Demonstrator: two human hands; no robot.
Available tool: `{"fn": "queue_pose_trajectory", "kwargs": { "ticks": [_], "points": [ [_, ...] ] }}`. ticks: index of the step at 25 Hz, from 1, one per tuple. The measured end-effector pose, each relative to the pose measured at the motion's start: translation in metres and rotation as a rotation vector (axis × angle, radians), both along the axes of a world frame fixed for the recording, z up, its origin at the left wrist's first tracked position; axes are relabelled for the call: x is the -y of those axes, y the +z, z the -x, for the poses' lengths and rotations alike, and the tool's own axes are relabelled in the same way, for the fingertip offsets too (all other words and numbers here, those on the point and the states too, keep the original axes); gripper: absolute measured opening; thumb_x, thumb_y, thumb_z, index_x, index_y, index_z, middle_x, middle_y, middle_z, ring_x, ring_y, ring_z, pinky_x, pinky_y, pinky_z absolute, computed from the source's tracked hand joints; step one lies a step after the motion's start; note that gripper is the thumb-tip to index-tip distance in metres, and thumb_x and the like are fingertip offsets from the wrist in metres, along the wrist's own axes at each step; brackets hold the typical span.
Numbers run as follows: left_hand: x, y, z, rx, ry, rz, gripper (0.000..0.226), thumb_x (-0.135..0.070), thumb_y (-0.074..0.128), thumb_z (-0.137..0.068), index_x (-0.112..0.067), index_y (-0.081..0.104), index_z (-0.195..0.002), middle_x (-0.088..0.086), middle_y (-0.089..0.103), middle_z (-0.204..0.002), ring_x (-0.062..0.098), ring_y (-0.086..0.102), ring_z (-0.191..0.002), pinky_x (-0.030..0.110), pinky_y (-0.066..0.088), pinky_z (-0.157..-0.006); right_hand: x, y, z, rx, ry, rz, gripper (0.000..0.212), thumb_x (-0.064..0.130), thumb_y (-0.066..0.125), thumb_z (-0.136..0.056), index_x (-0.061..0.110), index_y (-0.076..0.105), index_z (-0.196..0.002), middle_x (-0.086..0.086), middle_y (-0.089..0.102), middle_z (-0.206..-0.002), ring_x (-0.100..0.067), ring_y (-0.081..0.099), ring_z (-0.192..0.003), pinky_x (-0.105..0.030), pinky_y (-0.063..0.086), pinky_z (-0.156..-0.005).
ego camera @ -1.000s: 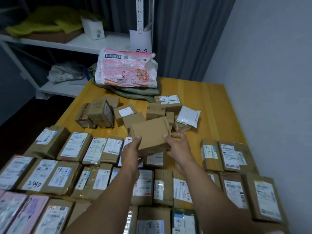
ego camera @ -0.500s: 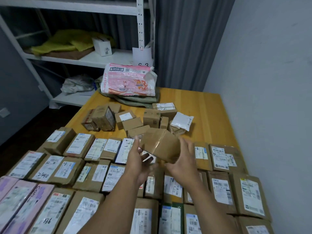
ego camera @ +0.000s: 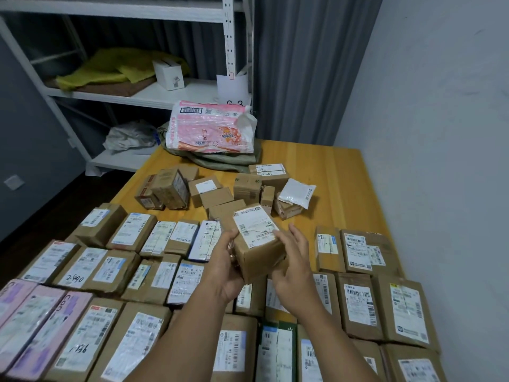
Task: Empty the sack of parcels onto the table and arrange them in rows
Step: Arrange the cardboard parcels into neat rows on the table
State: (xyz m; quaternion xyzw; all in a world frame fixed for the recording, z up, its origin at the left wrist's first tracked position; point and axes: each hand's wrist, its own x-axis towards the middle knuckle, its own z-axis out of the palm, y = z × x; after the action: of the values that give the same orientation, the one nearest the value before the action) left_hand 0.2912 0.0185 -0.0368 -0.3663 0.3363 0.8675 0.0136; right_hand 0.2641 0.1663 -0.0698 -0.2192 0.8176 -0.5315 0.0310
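Between both hands I hold a small brown cardboard parcel [ego camera: 257,244], its white shipping label facing up, above the middle of the wooden table [ego camera: 336,177]. My left hand [ego camera: 224,268] grips its left side and underside. My right hand [ego camera: 293,264] rests against its right side. Rows of labelled brown parcels [ego camera: 129,257] cover the near half of the table. A loose heap of small parcels [ego camera: 220,194] lies beyond the rows. The flattened green sack [ego camera: 228,162] lies at the far edge under a pink plastic package [ego camera: 209,126].
A white padded mailer [ego camera: 296,193] leans on the heap's right side. Pink parcels [ego camera: 35,323] sit at the near left. White metal shelving [ego camera: 170,95] with yellow cloth stands behind the table. A grey curtain and a white wall close off the right side.
I lifted the parcel from the heap, drew it toward me and turned it over, so its label now faces up. The camera view tilted upward.
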Motion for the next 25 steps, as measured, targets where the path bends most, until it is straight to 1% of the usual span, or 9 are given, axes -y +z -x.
{"fn": "queue_pose_trajectory", "kwargs": {
  "ticks": [4,6,8,11,14,18,20,22,25],
  "points": [
    [-0.007,-0.002,0.004,-0.086,0.136,-0.042,0.027,-0.031,0.058,-0.094,-0.013,0.065,-0.112,0.006,0.076,-0.077,0.023,0.064,-0.089,0.041,0.051,-0.081,0.003,0.015,0.004,0.494,-0.275,0.376,0.067,0.014,0.065,-0.096,0.028,0.031,-0.151,0.003,0.034,-0.155,-0.016,0.038,-0.141,-0.039,0.040,-0.111],
    [-0.007,-0.011,0.004,-0.133,0.175,-0.047,0.022,-0.025,0.062,-0.090,-0.015,0.066,-0.109,0.006,0.073,-0.082,0.019,0.062,-0.083,0.038,0.044,-0.083,0.010,0.018,0.002,0.785,-0.247,0.410,0.069,0.045,0.070,-0.091,0.028,0.033,-0.147,0.002,0.045,-0.139,-0.024,0.048,-0.129,-0.050,0.048,-0.104],
    [-0.012,-0.017,0.003,-0.169,0.146,-0.034,0.013,-0.021,0.062,-0.090,-0.014,0.065,-0.101,0.005,0.069,-0.078,0.015,0.066,-0.070,0.038,0.046,-0.084,0.019,0.016,-0.005,0.937,-0.158,0.394,0.074,0.062,0.074,-0.079,0.025,0.041,-0.135,0.004,0.055,-0.126,-0.022,0.057,-0.114,-0.049,0.055,-0.092],
    [-0.018,-0.023,-0.001,-0.176,0.053,0.036,0.016,-0.020,0.070,-0.084,-0.009,0.070,-0.096,0.009,0.066,-0.076,0.019,0.064,-0.066,0.041,0.050,-0.081,0.028,0.011,-0.006,0.947,-0.178,0.454,0.059,0.045,0.079,-0.083,0.024,0.049,-0.128,0.005,0.068,-0.118,-0.015,0.067,-0.106,-0.039,0.056,-0.080],
    [-0.008,-0.027,-0.006,-0.124,0.066,0.143,0.030,-0.035,0.073,-0.084,-0.013,0.073,-0.105,0.014,0.073,-0.097,0.026,0.068,-0.091,0.051,0.051,-0.093,0.022,0.007,0.004,0.911,-0.231,0.473,0.048,0.035,0.078,-0.086,0.026,0.052,-0.125,0.008,0.068,-0.112,-0.009,0.066,-0.099,-0.041,0.058,-0.088],
    [0.008,-0.026,-0.009,-0.075,0.062,0.216,0.040,-0.053,0.058,-0.093,-0.020,0.072,-0.112,0.013,0.074,-0.112,0.030,0.067,-0.105,0.047,0.051,-0.094,0.010,0.004,0.019,0.888,-0.222,0.456,0.064,0.027,0.076,-0.086,0.025,0.048,-0.143,0.000,0.070,-0.118,-0.016,0.071,-0.100,-0.039,0.061,-0.084],
    [0.014,-0.027,-0.009,-0.089,-0.021,0.162,0.040,-0.050,0.058,-0.094,-0.020,0.069,-0.119,0.013,0.074,-0.114,0.034,0.070,-0.104,0.049,0.054,-0.090,0.008,0.008,0.024,0.859,-0.192,0.429,0.061,0.025,0.075,-0.086,0.026,0.051,-0.142,-0.004,0.073,-0.114,-0.019,0.074,-0.096,-0.037,0.061,-0.079],
    [0.019,-0.033,-0.008,-0.054,-0.076,0.156,0.043,-0.045,0.067,-0.087,-0.021,0.068,-0.123,0.011,0.073,-0.117,0.037,0.067,-0.110,0.057,0.051,-0.097,0.009,0.011,0.028,0.817,-0.211,0.415,0.063,0.027,0.076,-0.086,0.028,0.050,-0.143,-0.003,0.071,-0.117,-0.019,0.072,-0.098,-0.035,0.058,-0.073],
    [0.025,-0.039,-0.002,0.006,-0.073,0.161,0.040,-0.035,0.073,-0.084,-0.016,0.068,-0.119,0.011,0.075,-0.105,0.030,0.067,-0.101,0.054,0.049,-0.100,0.017,0.009,0.036,0.750,-0.310,0.473,0.083,0.037,0.079,-0.084,0.022,0.034,-0.152,0.004,0.060,-0.129,-0.017,0.061,-0.112,-0.034,0.047,-0.090]
  ]
}}
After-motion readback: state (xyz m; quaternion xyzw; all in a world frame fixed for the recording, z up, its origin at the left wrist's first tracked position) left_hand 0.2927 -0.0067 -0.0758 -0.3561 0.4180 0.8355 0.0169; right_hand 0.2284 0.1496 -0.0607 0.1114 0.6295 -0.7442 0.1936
